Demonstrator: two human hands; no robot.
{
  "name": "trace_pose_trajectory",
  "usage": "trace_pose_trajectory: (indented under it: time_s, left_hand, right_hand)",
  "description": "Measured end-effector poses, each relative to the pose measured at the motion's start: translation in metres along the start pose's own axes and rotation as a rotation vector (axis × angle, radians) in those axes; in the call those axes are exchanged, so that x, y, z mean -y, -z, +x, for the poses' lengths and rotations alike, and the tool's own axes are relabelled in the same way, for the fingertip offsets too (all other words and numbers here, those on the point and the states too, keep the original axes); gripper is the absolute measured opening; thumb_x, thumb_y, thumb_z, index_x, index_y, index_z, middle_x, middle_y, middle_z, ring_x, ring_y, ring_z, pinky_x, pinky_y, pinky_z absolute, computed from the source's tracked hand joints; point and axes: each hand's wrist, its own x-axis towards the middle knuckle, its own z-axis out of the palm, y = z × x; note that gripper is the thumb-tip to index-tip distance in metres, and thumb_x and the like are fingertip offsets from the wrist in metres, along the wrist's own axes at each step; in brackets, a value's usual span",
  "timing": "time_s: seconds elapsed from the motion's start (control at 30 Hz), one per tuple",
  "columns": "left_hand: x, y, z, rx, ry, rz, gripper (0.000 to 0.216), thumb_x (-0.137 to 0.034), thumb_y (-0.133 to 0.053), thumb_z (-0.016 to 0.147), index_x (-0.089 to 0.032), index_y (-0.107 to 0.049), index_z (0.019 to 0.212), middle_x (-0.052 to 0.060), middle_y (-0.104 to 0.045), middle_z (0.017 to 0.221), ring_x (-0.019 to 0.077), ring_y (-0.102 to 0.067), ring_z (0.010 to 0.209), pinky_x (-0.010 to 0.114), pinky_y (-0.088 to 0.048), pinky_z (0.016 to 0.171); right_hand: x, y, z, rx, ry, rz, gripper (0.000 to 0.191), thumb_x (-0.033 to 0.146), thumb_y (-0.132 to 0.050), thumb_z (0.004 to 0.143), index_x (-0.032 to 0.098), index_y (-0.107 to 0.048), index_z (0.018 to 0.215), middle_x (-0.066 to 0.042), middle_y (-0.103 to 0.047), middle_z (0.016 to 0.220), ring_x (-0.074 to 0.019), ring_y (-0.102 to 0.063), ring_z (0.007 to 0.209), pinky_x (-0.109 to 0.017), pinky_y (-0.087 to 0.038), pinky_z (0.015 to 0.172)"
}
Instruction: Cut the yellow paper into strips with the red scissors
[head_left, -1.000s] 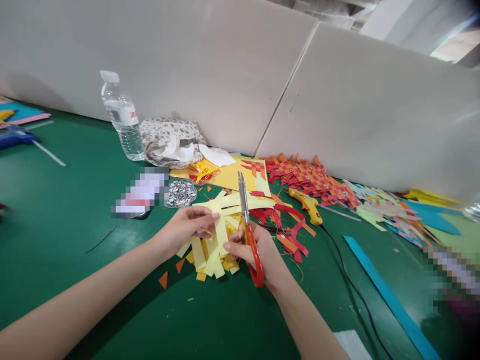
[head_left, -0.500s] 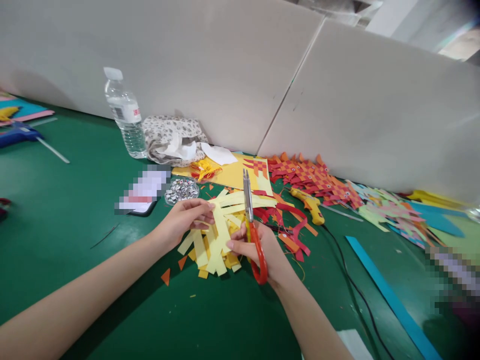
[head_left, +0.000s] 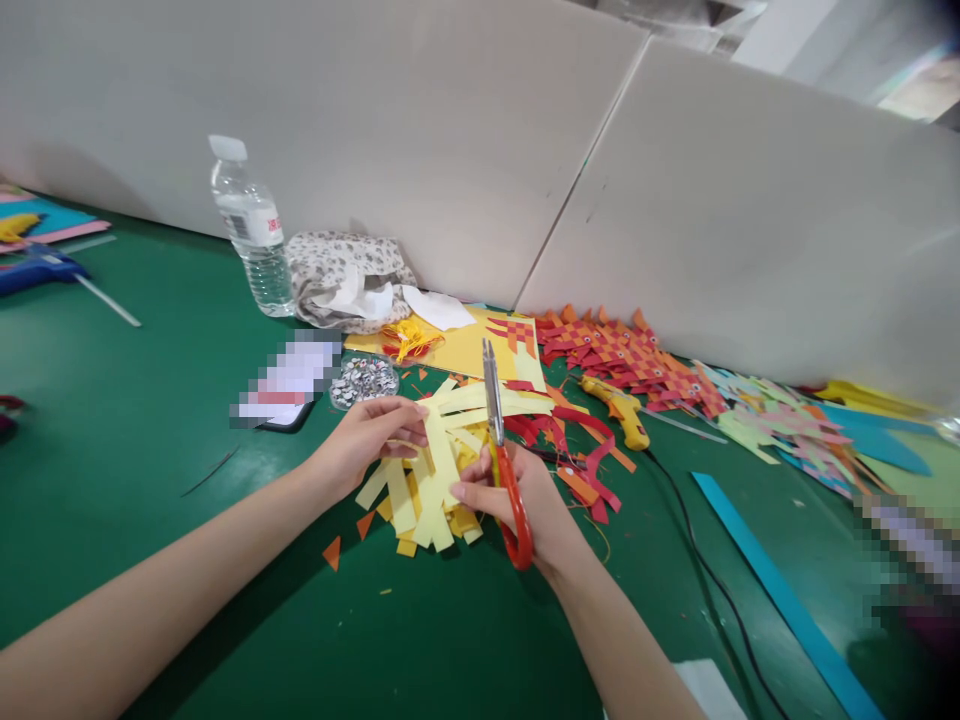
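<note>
Hardly anything moves versus the earlier frames: the left hand sits a touch higher and further left than a second ago, and the scissors lean slightly left of where they point half a second back. Left grip is pinched on the top end of a pale yellow paper strip; right hand is curled round the scissors, blades together, thumb resting at the strip's edge. That strip hangs over a heap of yellow strips on the table.

Progress from my remote seat: red-and-orange woven fish look finished, piled by the partition; the yellow stuff looks loose and unwoven, so I'd call that part barely begun.

Containers: clear dish full of googly eyes, water bottle with its cap on, patterned pouch with white paper against it, can't tell what's inside.
</note>
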Motion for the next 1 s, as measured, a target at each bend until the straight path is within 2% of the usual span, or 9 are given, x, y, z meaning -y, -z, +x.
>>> trace_pose_trajectory:
  time_s: [0.17, 0.47, 0.8, 1.0]
  left_hand:
    - [0.0018, 0.0034, 0.003, 0.001, -0.04, 0.053, 0.016, -0.034, -0.07, 0.069, -0.02, -0.066, 0.075, 0.001, -0.066, 0.069, 0.011, -0.06, 0.066, 0.02, -0.048, 0.059]
    - [0.0005, 0.0029, 0.0016, -0.042, -0.115, 0.068, 0.017, -0.037, -0.07, 0.069, -0.02, -0.065, 0.071, -0.002, -0.061, 0.063, 0.0106, -0.059, 0.063, 0.022, -0.05, 0.06]
    - [-0.0006, 0.0029, 0.0031, -0.095, -0.082, 0.026, 0.017, -0.034, -0.071, 0.067, -0.019, -0.064, 0.069, -0.001, -0.062, 0.061, 0.0098, -0.058, 0.06, 0.02, -0.048, 0.057]
    - [-0.0008, 0.0021, 0.0015, -0.07, -0.077, 0.02, 0.019, -0.035, -0.071, 0.067, -0.019, -0.064, 0.072, -0.001, -0.062, 0.065, 0.0102, -0.058, 0.063, 0.021, -0.048, 0.059]
  right_hand:
    - [0.0034, -0.0023, -0.001, -0.006, -0.008, -0.035, 0.041, 0.016, -0.079, 0.047, 0.02, -0.043, 0.066, 0.007, -0.057, 0.06, -0.0084, -0.052, 0.054, -0.025, -0.041, 0.059]
    - [0.0028, -0.0008, -0.0012, -0.011, -0.013, -0.057, 0.04, 0.019, -0.079, 0.048, 0.02, -0.045, 0.068, 0.005, -0.058, 0.063, -0.0096, -0.052, 0.056, -0.026, -0.042, 0.059]
    - [-0.0036, 0.0011, 0.0015, -0.017, 0.002, -0.003, 0.042, 0.023, -0.081, 0.049, 0.02, -0.043, 0.068, 0.005, -0.057, 0.062, -0.0105, -0.054, 0.056, -0.027, -0.045, 0.06]
    - [-0.0007, -0.0006, 0.0, -0.007, 0.013, 0.028, 0.044, 0.025, -0.081, 0.05, 0.02, -0.041, 0.068, 0.006, -0.055, 0.061, -0.0102, -0.054, 0.055, -0.028, -0.045, 0.059]
